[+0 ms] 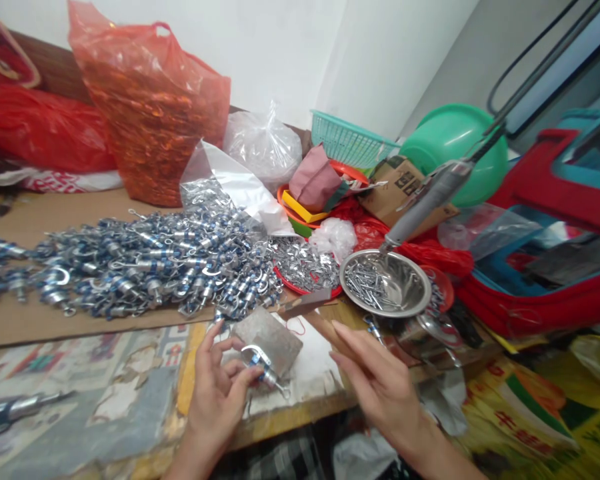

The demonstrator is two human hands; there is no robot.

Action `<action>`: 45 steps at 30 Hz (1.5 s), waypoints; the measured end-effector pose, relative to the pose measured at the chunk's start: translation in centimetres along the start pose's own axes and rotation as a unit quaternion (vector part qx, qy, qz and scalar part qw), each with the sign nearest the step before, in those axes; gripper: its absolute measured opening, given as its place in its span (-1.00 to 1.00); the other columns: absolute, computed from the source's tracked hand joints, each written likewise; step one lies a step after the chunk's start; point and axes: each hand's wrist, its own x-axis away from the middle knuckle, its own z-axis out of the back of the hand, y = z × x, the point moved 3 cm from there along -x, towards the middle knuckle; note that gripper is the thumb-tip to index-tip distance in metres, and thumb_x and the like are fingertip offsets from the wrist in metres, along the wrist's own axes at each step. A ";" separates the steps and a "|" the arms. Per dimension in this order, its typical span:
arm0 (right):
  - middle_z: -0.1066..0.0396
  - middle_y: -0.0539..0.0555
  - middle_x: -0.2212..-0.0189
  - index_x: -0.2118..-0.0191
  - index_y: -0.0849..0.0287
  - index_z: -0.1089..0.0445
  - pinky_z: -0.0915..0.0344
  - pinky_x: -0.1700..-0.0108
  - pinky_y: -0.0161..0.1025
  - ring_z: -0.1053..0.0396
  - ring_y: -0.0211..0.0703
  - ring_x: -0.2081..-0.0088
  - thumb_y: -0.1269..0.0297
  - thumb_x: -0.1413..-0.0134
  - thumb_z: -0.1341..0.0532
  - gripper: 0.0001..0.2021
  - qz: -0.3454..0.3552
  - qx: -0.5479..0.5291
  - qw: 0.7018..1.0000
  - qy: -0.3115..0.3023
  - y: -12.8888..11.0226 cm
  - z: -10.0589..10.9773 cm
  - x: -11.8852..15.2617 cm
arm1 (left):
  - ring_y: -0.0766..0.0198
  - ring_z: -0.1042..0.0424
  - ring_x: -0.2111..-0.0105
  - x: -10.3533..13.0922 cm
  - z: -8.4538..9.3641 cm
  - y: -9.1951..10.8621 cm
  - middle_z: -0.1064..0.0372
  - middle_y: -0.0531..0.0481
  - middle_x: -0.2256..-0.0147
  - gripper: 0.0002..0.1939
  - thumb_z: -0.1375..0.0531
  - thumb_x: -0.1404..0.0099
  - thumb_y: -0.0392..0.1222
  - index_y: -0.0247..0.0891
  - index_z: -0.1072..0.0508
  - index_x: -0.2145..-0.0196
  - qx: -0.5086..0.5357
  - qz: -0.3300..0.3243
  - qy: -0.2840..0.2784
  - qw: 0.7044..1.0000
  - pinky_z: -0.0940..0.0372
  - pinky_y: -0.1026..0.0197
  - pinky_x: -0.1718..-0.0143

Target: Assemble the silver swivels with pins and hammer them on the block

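My left hand (220, 380) pinches a small metal piece with blue bands and a curved hook (261, 365) between thumb and fingers. This piece is over the near edge of a grey metal block (273, 340), which rests on the worktable. To the right, my right hand (375, 373) is closed around the wooden handle (325, 330) of a tool. The tool's dark metal head (307, 302) points left, beyond the block. Behind both hands lies a large heap of similar blue-banded metal pieces (150, 260) on cardboard.
A steel bowl (415, 297) of metal pins and a red tray (336, 292) of small metal parts stand behind my right hand. A grey cylindrical tool (430, 193) slants over the bowl. Plastic bags (160, 113) line the back; a red stool (535, 180) stands right.
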 end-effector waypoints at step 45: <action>-0.47 0.00 0.44 0.40 0.15 -0.48 -0.32 0.29 -0.31 -0.40 -0.23 0.38 0.47 0.08 -0.23 -0.89 -0.064 -0.163 0.984 -0.004 2.9 -5.6 -7.0 | 0.25 -0.48 0.42 -0.9 0.2 3.3 -0.51 0.05 0.45 -0.93 -0.25 -0.03 -0.20 -0.15 -0.53 0.45 -0.340 -0.110 -0.110 0.927 -0.34 0.32 0.35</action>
